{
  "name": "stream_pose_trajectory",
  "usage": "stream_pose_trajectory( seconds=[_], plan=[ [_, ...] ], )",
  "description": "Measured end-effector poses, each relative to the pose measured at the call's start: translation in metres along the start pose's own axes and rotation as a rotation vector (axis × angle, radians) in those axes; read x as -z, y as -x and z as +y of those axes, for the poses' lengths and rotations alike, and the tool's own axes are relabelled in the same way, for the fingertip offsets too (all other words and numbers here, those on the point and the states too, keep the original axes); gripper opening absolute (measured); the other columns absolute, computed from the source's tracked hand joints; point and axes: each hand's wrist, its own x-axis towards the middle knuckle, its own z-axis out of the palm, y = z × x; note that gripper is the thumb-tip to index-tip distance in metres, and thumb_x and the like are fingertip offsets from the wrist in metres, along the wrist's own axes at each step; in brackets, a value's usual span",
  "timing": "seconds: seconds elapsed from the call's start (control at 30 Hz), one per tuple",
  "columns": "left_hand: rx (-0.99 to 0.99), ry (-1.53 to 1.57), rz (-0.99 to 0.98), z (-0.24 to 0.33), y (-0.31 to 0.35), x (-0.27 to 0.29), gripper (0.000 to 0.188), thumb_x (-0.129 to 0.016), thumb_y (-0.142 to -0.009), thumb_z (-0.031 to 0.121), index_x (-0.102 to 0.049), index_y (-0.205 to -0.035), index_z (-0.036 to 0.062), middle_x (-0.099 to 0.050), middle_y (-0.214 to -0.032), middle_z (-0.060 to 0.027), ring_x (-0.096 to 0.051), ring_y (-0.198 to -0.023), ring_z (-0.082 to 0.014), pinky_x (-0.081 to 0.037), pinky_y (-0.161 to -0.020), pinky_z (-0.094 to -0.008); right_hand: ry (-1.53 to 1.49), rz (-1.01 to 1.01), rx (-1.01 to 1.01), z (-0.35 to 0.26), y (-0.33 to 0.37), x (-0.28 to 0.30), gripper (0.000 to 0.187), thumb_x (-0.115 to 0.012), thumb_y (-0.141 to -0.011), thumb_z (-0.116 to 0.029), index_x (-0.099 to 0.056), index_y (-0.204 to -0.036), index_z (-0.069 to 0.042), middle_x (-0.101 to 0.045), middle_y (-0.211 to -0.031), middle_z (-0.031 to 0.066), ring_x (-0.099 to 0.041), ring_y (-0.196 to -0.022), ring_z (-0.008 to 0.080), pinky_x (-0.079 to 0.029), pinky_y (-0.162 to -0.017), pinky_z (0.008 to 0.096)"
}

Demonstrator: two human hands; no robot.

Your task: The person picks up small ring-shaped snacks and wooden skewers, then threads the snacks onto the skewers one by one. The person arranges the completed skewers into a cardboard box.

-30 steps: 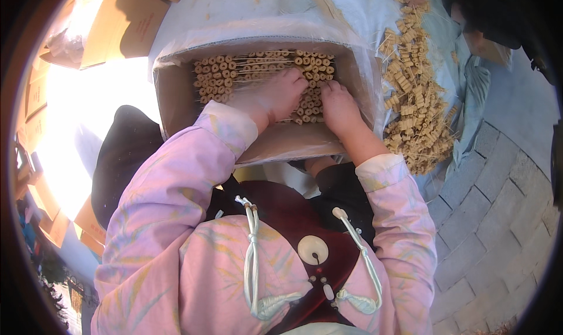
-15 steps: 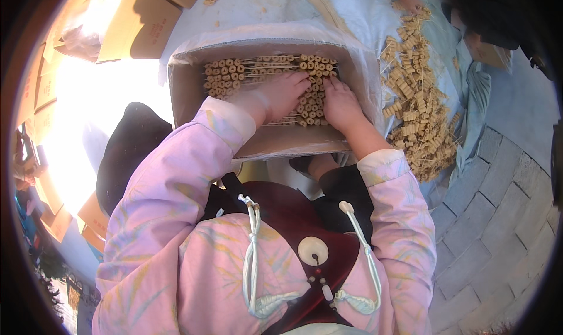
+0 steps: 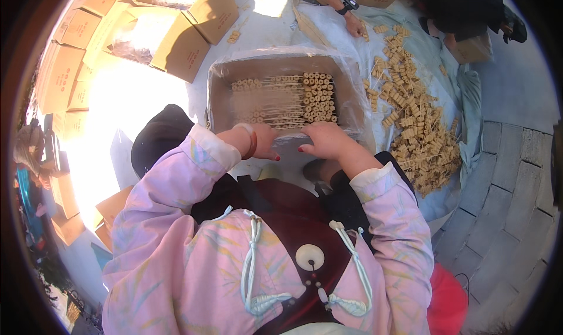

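Observation:
A plastic-lined cardboard box (image 3: 359, 109) stands before me. Inside it lie skewers (image 3: 319, 94) of tan, ringed, coiled pieces with holes in their middles, stacked in rows at both ends with thin sticks (image 3: 284, 109) running between. My left hand (image 3: 261, 140) is on the box's near rim, thumb outside and fingers over the wall. Beside it to the right, my right hand (image 3: 328, 140) has the same rim between thumb and fingers. The fingertips of both hands are partly hidden by the hands themselves.
A large heap of loose skewers (image 3: 410, 112) lies on a pale sheet at the right. Beyond it another person's hand (image 3: 355, 27) touches some skewers. Cardboard boxes (image 3: 187, 48) stand at the left and far left. Grey paving (image 3: 498, 182) shows at right.
Both hands have left the skewers inside and come back to the box's near rim. Another person's hand has come further into view at the top; the whole view has shifted.

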Motion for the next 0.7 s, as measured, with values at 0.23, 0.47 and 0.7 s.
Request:
stream_pose_trajectory(
  seconds=[0.23, 0.47, 0.7],
  plan=[
    [0.073, -0.063, 0.502, 0.003, -0.001, -0.057, 0.015, -0.056, -0.089, 0.017, -0.064, -0.092, 0.0049, -0.067, -0.088, -0.0181, -0.066, -0.087, -0.0362, -0.053, -0.078, -0.0454, 0.283, -0.003, -0.319, 0.016, 0.019, -0.014, 0.02, -0.055, -0.083, -0.015, -0.072, -0.093, -0.01, -0.071, -0.095, 0.0108, -0.067, -0.098, 0.0285, -0.048, -0.082, 0.0417],
    [0.058, -0.138, 0.577, -0.001, 0.001, -0.071, 0.015, -0.051, -0.087, 0.009, -0.063, -0.096, 0.0048, -0.067, -0.092, -0.018, -0.066, -0.091, -0.0363, -0.052, -0.079, -0.0449, 0.262, 0.184, -0.341, -0.024, 0.042, -0.028, 0.033, -0.064, -0.081, -0.021, -0.061, -0.11, -0.006, -0.065, -0.106, 0.0125, -0.059, -0.106, 0.0295, -0.044, -0.09, 0.0428],
    [0.032, -0.062, 0.602, -0.003, 0.02, -0.076, 0.019, -0.058, -0.086, 0.017, -0.062, -0.102, 0.0064, -0.067, -0.094, -0.019, -0.065, -0.092, -0.0367, -0.052, -0.081, -0.0456, 0.195, 0.364, -0.204, -0.079, 0.055, -0.05, 0.064, -0.072, -0.076, -0.019, -0.046, -0.131, -0.001, -0.052, -0.123, 0.0144, -0.047, -0.119, 0.0298, -0.041, -0.097, 0.0402]
  ],
)
